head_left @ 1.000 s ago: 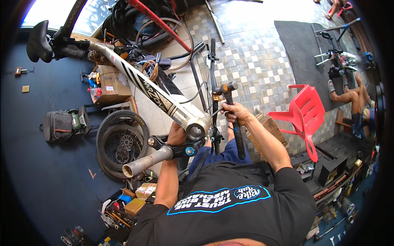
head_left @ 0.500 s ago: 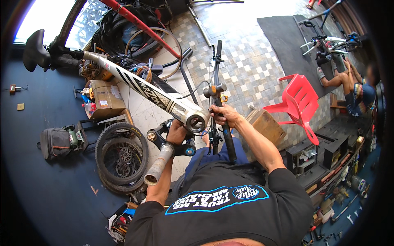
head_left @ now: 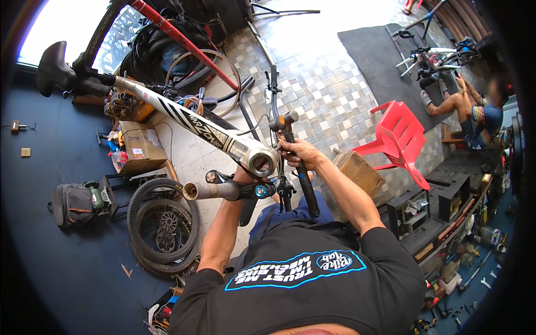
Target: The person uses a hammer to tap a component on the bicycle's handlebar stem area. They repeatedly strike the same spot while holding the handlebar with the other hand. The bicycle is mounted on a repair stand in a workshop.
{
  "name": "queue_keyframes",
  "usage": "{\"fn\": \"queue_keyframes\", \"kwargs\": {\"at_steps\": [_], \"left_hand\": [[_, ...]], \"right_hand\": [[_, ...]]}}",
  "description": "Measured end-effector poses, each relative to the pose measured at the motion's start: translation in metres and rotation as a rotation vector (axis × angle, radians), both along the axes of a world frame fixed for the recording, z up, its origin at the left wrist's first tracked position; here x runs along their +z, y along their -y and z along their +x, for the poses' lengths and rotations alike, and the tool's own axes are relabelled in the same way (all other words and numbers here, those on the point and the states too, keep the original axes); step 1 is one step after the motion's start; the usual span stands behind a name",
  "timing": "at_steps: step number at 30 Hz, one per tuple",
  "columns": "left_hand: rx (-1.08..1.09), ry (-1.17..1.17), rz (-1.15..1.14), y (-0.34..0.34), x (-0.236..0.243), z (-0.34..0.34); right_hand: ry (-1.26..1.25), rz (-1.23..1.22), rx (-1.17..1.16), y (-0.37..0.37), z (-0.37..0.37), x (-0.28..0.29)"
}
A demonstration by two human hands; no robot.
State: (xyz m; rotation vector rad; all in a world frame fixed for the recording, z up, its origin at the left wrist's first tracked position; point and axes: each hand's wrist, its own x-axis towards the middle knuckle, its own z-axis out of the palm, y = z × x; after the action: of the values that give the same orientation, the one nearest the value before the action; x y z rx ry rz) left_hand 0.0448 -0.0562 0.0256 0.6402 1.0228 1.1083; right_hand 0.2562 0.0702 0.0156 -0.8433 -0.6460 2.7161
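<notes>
Holding 1 hammer point(head_left: 304, 181) — right grip point(head_left: 300, 152), beside frame point(head_left: 201, 127).

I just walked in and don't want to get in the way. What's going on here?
A person is working on a white bicycle frame. Their right hand grips a hammer, head up, beside the frame's open head tube. Their left hand, partly hidden, is at a suspension fork; its exact grip can't be made out. The fork's steerer tube is out of the head tube and points left.
</notes>
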Motion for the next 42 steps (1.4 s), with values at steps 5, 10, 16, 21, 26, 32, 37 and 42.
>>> {"fn": "queue_keyframes", "kwargs": {"at_steps": [5,10,16,21,26,32,37,42], "left_hand": [[-0.001,0.437,-0.055,-0.005,-0.035,-0.007],[0.195,0.848,-0.509,-0.019,0.011,0.004],[0.014,0.921,-0.424,-0.031,0.008,0.001],[-0.010,0.802,-0.294,-0.044,0.013,0.014],[0.104,0.800,-0.369,-0.045,-0.003,0.014],[0.179,0.579,-0.474,-0.051,0.009,0.020],[0.171,0.663,-0.413,-0.053,0.019,0.022],[0.177,0.807,-0.433,-0.058,0.031,0.021]], "right_hand": [[0.084,0.066,0.041,0.002,-0.002,0.006],[0.104,0.223,0.064,-0.007,-0.004,0.004],[0.163,0.253,0.096,-0.017,-0.014,0.007],[0.209,0.334,0.162,-0.027,-0.016,0.009],[0.219,0.402,0.209,-0.033,-0.010,0.014],[0.221,0.442,0.218,-0.038,-0.005,0.019],[0.191,0.287,0.151,-0.037,-0.007,0.021],[0.201,0.404,0.177,-0.039,-0.008,0.019]]}}
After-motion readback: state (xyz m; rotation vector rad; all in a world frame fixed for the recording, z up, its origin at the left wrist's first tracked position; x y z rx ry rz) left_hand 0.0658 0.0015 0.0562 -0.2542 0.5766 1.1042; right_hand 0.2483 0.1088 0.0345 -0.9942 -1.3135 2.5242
